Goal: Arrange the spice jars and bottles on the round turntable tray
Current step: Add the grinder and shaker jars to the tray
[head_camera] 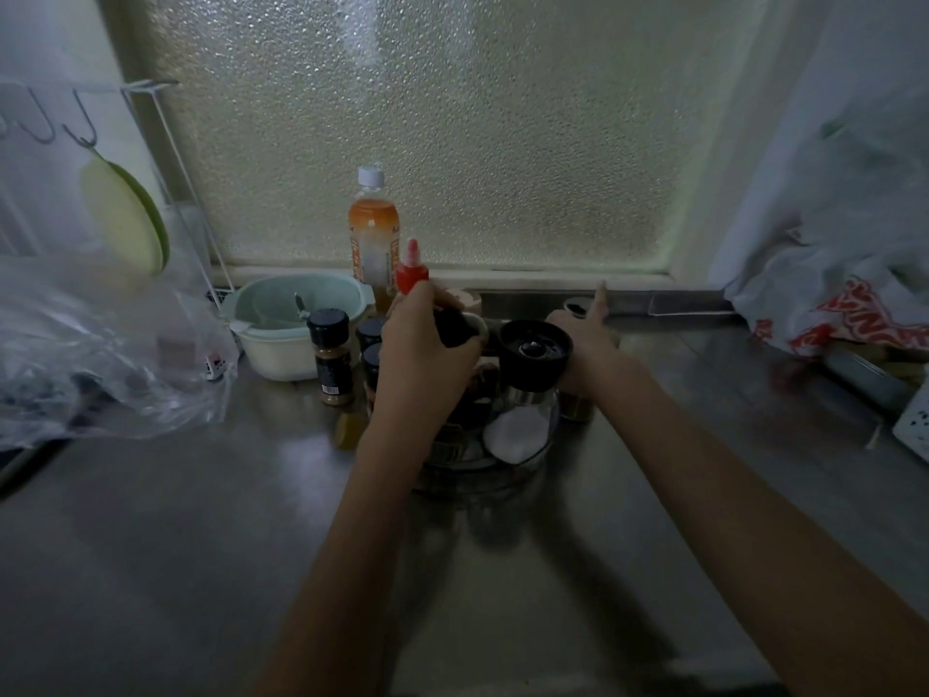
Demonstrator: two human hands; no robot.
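A clear round turntable tray sits on the steel counter, mostly hidden by my arms. On it stands a glass salt grinder with a black top and other jars I can barely see. My left hand is closed around a black-capped jar over the tray's back left. My right hand grips a small metal-lidded jar beside the tray's right rim, index finger stretched out. Left of the tray stand a black-capped spice jar and two more black-capped jars.
A red-capped squeeze bottle and an orange drink bottle stand behind the tray by the frosted window. A pale green bowl sits at the left, a clear plastic bag farther left, another bag at the right.
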